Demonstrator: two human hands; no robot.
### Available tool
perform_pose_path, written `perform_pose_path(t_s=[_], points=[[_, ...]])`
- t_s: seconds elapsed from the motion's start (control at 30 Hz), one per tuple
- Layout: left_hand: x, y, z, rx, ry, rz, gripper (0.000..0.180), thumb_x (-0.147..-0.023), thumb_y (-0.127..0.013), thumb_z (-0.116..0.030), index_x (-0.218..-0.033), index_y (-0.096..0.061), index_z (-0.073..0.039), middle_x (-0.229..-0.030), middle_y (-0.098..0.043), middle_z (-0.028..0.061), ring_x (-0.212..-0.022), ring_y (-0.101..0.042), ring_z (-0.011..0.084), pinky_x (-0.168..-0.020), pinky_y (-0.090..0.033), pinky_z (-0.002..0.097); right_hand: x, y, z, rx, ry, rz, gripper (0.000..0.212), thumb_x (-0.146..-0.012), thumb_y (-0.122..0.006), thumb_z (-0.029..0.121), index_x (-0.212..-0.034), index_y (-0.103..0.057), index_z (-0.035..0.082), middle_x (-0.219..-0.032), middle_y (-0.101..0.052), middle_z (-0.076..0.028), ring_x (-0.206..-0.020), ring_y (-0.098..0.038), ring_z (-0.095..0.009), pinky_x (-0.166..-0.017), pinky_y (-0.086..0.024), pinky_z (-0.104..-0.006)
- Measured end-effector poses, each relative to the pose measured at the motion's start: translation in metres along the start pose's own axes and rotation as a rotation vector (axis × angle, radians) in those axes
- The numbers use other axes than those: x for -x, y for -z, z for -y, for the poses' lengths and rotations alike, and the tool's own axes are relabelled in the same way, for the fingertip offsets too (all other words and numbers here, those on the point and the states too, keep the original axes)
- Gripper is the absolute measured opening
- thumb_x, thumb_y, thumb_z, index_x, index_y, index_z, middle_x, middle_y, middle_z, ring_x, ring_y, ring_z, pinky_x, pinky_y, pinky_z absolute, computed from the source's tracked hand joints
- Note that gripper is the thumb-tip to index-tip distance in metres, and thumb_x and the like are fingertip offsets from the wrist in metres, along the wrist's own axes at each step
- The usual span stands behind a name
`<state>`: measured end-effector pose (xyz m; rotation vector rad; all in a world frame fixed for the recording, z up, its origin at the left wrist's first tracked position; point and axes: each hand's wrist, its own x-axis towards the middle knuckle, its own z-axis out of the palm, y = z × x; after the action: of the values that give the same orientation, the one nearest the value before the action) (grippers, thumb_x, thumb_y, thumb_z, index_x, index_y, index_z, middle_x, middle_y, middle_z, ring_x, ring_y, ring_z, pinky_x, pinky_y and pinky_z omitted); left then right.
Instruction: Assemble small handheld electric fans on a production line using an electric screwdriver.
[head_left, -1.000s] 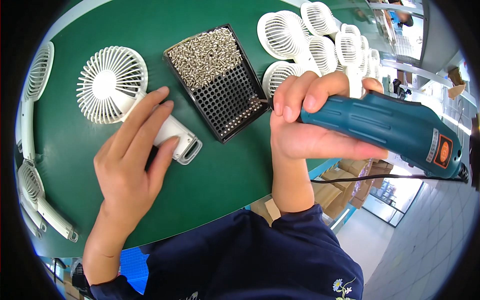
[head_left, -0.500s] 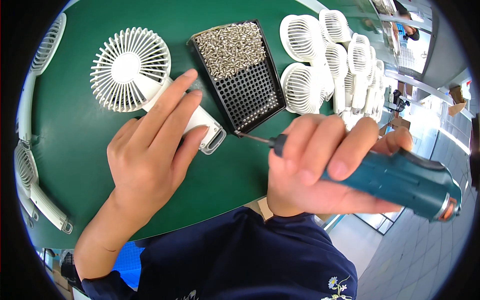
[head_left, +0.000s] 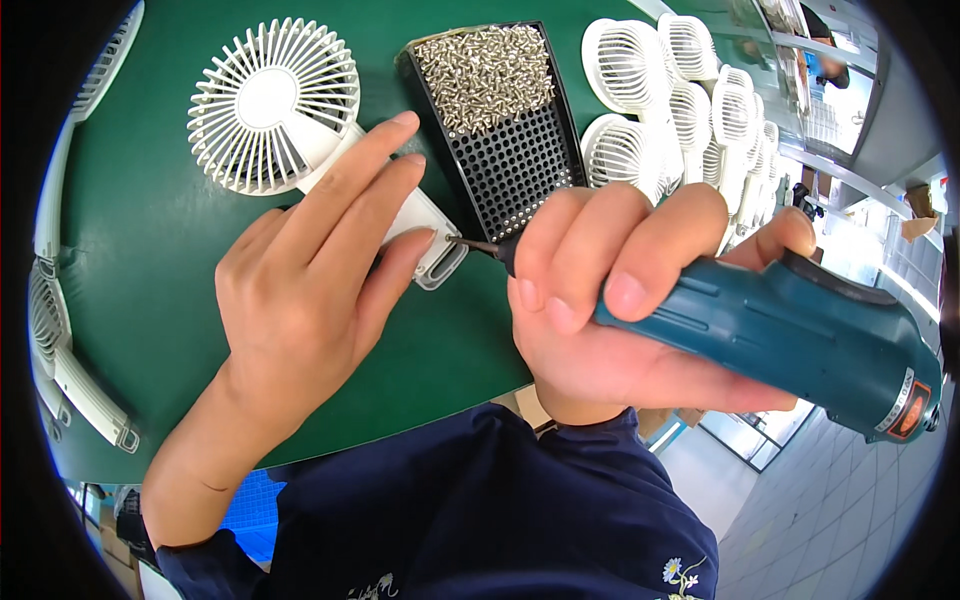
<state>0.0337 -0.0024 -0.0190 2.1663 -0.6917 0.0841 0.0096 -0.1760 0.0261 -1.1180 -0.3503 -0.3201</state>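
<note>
The screwdriver (head_left: 790, 325), gripped in my right fingers (head_left: 652, 265), has moved from tray (head_left: 567, 118) to fan (head_left: 267, 98), which my left fingers (head_left: 350, 175) hold.

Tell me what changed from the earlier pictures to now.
The right hand has moved the teal electric screwdriver leftward: its bit has gone from the black screw tray to the end of the white fan's handle. Whether it carries a screw is too small to tell. As before, the right hand grips the screwdriver and the left hand stays on the fan's handle.
</note>
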Motion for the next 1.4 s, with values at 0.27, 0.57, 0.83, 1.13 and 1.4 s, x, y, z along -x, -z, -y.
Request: perform_pose_path(t_s=[0.27,0.57,0.83,1.13,1.4], points=[[-0.001,0.002,-0.001,-0.020,0.002,0.026,0.042,-0.074,-0.074,-0.003,-0.114,-0.064,-0.001,-0.127,-0.063,0.0111,-0.075,-0.066,0.0219,-0.062,-0.050,0.0284,-0.006,0.010,0.004,0.124,-0.025,0.275,0.071,-0.090,-0.040,0.070,-0.142,-0.029,0.023,-0.083,-0.050,-0.010,-0.056,-0.048,-0.023,-0.050,-0.041,-0.0359],[-0.001,0.001,-0.002,-0.006,0.005,0.006,0.040,-0.075,-0.074,-0.003,-0.113,-0.064,-0.001,-0.126,-0.063,0.0106,-0.068,-0.062,0.0198,-0.059,-0.049,0.0272,-0.008,0.028,0.011,0.134,0.224,0.045,0.076,-0.089,-0.039,0.073,-0.135,-0.037,0.013,-0.080,-0.050,-0.007,-0.053,-0.050,-0.017,-0.046,-0.042,-0.0307],[-0.003,-0.001,-0.004,0.003,0.043,0.003,0.035,-0.079,-0.072,-0.006,-0.113,-0.065,0.000,-0.128,-0.063,0.0086,-0.053,-0.048,0.0118,-0.049,-0.039,0.0234,-0.016,0.055,0.004,0.273,0.283,-0.254,0.078,-0.083,-0.025,0.084,-0.129,-0.042,0.024,-0.071,-0.048,-0.002,-0.042,-0.039,-0.012,-0.034,-0.033,-0.0260],[-0.002,-0.002,-0.004,0.009,0.059,0.004,0.034,-0.081,-0.071,-0.008,-0.113,-0.066,-0.001,-0.130,-0.062,0.0077,-0.050,-0.046,0.0094,-0.047,-0.037,0.0223,-0.022,0.050,-0.006,0.126,0.266,-0.316,0.093,-0.069,-0.019,0.094,-0.103,-0.047,0.013,-0.060,-0.047,-0.005,-0.040,-0.042,-0.014,-0.036,-0.037,-0.0256],[-0.001,-0.001,-0.004,0.003,0.068,0.006,0.033,-0.081,-0.070,-0.008,-0.114,-0.066,-0.002,-0.130,-0.062,0.0066,-0.050,-0.045,0.0092,-0.048,-0.038,0.0222,-0.021,0.050,-0.006,0.164,0.284,-0.361,0.100,-0.068,-0.014,0.095,-0.123,-0.037,0.015,-0.062,-0.049,-0.008,-0.040,-0.043,-0.016,-0.036,-0.041,-0.0265]])
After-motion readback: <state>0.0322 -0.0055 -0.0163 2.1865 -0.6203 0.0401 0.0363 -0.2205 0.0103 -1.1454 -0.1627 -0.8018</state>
